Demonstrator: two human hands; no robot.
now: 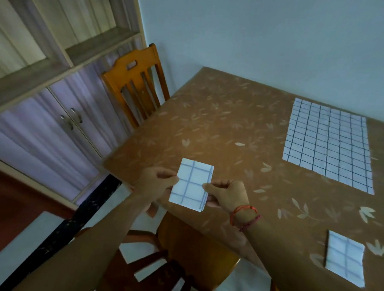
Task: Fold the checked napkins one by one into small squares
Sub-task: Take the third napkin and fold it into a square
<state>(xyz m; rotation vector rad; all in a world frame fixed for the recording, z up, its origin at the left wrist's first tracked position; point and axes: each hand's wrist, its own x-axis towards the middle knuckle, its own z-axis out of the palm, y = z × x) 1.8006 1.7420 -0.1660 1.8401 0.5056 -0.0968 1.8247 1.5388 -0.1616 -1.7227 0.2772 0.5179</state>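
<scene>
Both arms reach forward; left hand [155, 183] and right hand [226, 192] pinch the folded napkin [191, 184] with fingers at its 9 and 3 o'clock edges.

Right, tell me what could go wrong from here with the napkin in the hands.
1. The folded napkin is pinched only at its side edges by the left hand and right hand, so its layers could spring open.
2. It is held near the table's corner, so if dropped it might fall off.
3. The flat unfolded napkin lies far across the table; reaching over could brush the finished square.
</scene>
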